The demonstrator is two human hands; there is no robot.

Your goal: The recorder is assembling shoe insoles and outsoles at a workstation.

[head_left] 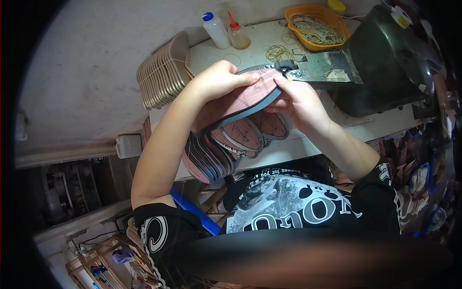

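Note:
A shoe insole (236,103) with a pinkish top and a dark blue-grey edge is held up slantwise between both hands. My left hand (221,83) presses its thumb on the top face; its other fingers are hidden behind the insole. At the far end, my right hand (303,102) pinches the edge, thumb on top and fingers below. That end is at the tip of a green machine arm (322,69); whether they touch I cannot tell. Beneath the held piece, a leaning row of similar insoles (199,161) and a loose pile of pink insoles (243,135) lie on the white table (288,154).
A banded bundle of gold-beige soles (161,74) stands at the left. Behind are a blue-capped bottle (217,32), a red-tipped glue bottle (239,37), loose rubber bands (280,53) and an orange basket (294,30). The green machine body (385,62) fills the right side.

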